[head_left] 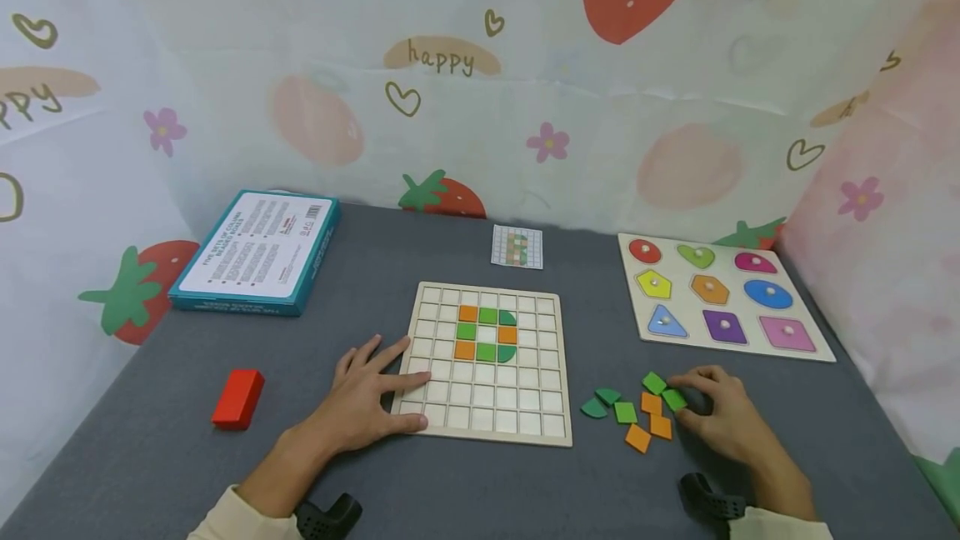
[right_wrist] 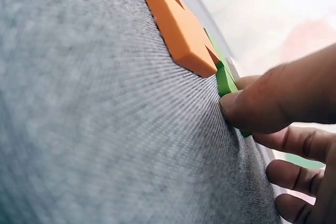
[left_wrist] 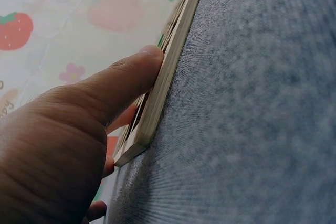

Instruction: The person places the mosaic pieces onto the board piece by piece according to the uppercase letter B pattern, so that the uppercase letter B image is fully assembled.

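Note:
My left hand (head_left: 366,394) rests with spread fingers on the left edge of a wooden grid board (head_left: 491,432); in the left wrist view its thumb (left_wrist: 131,74) lies along the board's rim. On the grid, orange squares, green squares and dark green quarter-circles form a ring around a bare cell (head_left: 487,336). To the right of the board, my right hand (head_left: 723,415) pinches a green square tile (head_left: 674,399) between thumb and forefinger, low at the cloth. Beside it lie loose orange tiles (head_left: 651,403), green tiles (head_left: 626,412) and two dark green quarter-circles (head_left: 594,408).
Behind the board lies a small pattern card (head_left: 517,247). A knobbed shape puzzle (head_left: 727,294) is at the back right, a teal-edged box (head_left: 255,252) at the back left. A red block (head_left: 237,399) sits left of my left hand. A printed curtain (head_left: 465,123) closes off the back.

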The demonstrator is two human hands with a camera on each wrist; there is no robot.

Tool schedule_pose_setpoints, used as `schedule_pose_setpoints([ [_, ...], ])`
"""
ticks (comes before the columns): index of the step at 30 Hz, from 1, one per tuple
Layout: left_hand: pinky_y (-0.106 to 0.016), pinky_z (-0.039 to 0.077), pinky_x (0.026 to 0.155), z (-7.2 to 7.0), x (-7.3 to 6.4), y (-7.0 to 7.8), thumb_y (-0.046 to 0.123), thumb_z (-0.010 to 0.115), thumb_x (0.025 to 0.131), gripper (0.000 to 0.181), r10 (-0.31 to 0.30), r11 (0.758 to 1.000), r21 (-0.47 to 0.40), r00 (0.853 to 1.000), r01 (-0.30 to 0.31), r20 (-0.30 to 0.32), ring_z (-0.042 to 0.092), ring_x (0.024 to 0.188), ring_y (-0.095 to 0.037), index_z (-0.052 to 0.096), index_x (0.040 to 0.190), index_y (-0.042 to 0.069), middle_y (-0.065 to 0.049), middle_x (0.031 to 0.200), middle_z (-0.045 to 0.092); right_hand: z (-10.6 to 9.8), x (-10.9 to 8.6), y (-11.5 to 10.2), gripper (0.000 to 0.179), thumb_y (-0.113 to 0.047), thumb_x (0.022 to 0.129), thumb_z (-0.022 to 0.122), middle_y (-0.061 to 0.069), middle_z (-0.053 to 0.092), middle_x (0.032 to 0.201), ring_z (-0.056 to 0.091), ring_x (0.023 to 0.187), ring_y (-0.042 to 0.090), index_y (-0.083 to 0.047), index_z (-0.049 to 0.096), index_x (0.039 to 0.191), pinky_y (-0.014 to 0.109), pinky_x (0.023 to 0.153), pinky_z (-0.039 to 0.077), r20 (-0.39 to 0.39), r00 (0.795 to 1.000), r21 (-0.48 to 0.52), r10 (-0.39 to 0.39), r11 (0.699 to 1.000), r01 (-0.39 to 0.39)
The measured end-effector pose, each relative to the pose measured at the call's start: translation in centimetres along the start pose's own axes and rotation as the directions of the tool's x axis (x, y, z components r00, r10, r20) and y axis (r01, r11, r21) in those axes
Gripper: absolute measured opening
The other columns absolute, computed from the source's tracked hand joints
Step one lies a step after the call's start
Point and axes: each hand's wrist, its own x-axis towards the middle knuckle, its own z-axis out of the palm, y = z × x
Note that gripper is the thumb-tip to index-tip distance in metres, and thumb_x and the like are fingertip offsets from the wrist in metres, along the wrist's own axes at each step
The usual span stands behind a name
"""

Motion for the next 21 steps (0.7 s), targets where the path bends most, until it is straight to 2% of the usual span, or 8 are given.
schedule_pose_setpoints([
  [5,-0.068,0.008,0.102,-0.1,0.1,0.1,0.061,0.071,0.077,0.062,0.001,1.000,0.005,1.000,-0.001,0.005,0.016,0.138,-0.048,0.067,0.128,0.025,-0.013,0.151,0.034,-0.1,0.0,-0.2,0.028,-0.008,0.081,0.077,0.018,0.054,0.109,0.046,0.102,0.042,-0.002,0.071,0.107,0.064,0.084,0.038,-0.028,0.999,-0.043,0.016,0.999,-0.017],
  [11,-0.067,0.007,0.103,-0.2,0.1,0.1,0.059,0.073,0.076,0.063,-0.012,1.000,0.003,1.000,0.012,0.015,0.015,0.139,-0.047,0.066,0.128,0.025,-0.012,0.152,0.033,-0.8,-0.1,-1.4,0.028,-0.007,0.081,0.078,0.009,0.061,0.099,0.057,0.089,0.031,-0.002,0.070,0.108,0.054,0.077,0.047,-0.077,0.996,-0.042,0.051,0.998,-0.054],
  [16,-0.068,0.008,0.102,-0.2,0.1,0.1,0.060,0.071,0.078,0.062,-0.005,1.000,0.000,1.000,0.005,0.007,0.016,0.138,-0.048,0.067,0.128,0.025,-0.012,0.152,0.034,-1.5,-0.3,-2.8,0.027,-0.006,0.080,0.079,0.004,0.061,0.094,0.056,0.087,0.029,-0.004,0.071,0.105,0.050,0.074,0.047,-0.127,0.992,-0.042,-0.016,0.999,0.011],
  [21,-0.068,0.008,0.102,-0.1,0.1,0.0,0.060,0.072,0.076,0.063,-0.005,1.000,0.001,1.000,0.005,-0.002,0.016,0.138,-0.048,0.067,0.128,0.025,-0.012,0.152,0.034,-2.1,-0.2,-4.0,0.027,-0.007,0.079,0.080,0.002,0.061,0.096,0.055,0.088,0.029,-0.006,0.072,0.104,0.049,0.074,0.047,-0.151,0.984,-0.052,-0.094,0.995,0.087],
])
